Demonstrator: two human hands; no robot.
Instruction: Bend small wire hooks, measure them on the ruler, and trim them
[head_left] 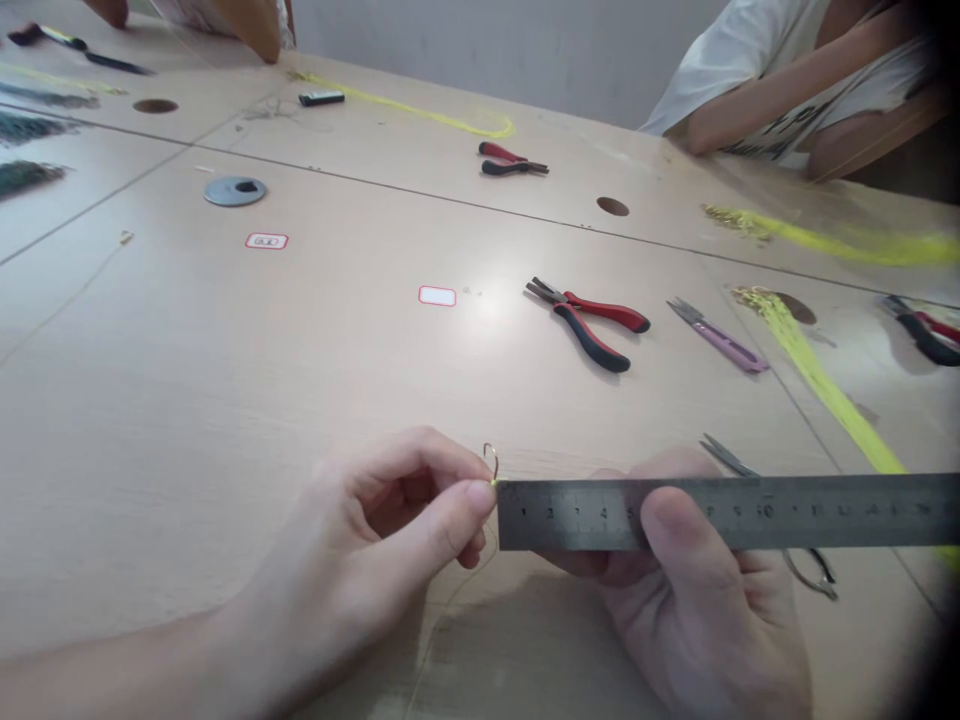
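The hook (493, 460) is pinched upright between the left fingers (481, 497), beside the ruler's end; the ruler (772, 512) is clamped by the right fingers (670, 518).

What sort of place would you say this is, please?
Probably a small handcraft workshop: bundles of yellow line and red-and-black pliers lie on the tabletop, and a steel ruler is held beside a small hook.

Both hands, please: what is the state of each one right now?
Left hand: closed, pinching a small hook between thumb and index finger.
Right hand: closed on the metal ruler, thumb on its face.
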